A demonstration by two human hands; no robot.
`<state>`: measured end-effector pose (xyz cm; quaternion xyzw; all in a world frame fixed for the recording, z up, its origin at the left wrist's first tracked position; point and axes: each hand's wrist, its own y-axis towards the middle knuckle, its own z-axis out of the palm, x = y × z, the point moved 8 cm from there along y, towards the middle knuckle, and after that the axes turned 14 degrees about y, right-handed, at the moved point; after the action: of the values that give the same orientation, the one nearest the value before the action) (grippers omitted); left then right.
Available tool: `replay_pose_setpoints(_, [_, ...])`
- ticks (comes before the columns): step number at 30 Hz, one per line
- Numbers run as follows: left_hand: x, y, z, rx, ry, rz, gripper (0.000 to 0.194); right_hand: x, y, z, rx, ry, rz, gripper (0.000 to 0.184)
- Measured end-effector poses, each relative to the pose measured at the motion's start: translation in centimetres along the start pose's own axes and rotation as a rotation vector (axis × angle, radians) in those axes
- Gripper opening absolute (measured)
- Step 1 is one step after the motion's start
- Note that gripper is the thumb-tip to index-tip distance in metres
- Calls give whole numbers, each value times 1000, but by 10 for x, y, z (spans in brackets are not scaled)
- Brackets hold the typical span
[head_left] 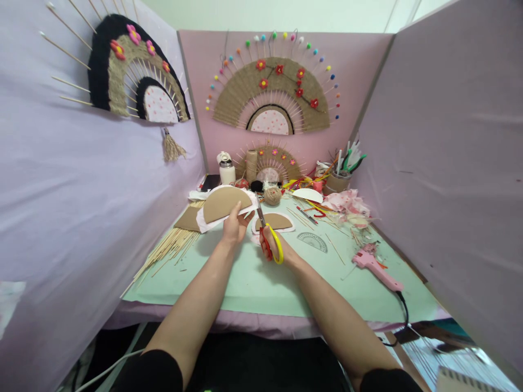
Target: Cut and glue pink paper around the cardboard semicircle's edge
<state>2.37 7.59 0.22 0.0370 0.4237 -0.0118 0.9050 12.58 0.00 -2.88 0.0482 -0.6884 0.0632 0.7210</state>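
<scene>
Raised over the table, a brown cardboard half-circle (224, 204) has white fabric with a pinkish tint showing around its edge. My left hand (236, 224) grips it by its lower right part, thumb on the cardboard face. My right hand (272, 245) is closed around the red and yellow handles of a pair of scissors (278, 246). The blades point up and away, beside the fabric's right edge; whether they touch it I cannot tell. Lying on the table just behind the scissors is a second, smaller cardboard half-circle (274, 221), also bordered with pale fabric.
Thin wooden sticks (174, 245) are heaped at the left. A clear protractor (312, 241) and a pink glue gun (378, 269) with a black cord lie to the right. Behind are a twine ball (272, 196), fabric scraps (347, 204) and a white bottle (227, 170). Decorated fans (232, 98) hang on the partitions.
</scene>
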Motion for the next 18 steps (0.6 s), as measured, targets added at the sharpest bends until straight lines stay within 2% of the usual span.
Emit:
replay_pose_setpoints(6, [0,0,1,5,-4,-6,26,0,-1,-2,-48,0,24,58])
replay_pose_setpoints(13, [1,0,0,-7,1,-16,24,-10,4,-5,-20,-50,21,54])
replay_pose_setpoints(18, [2,0,0,-4,-5,-16,27,-17,7,-9,-56,-25,5,53])
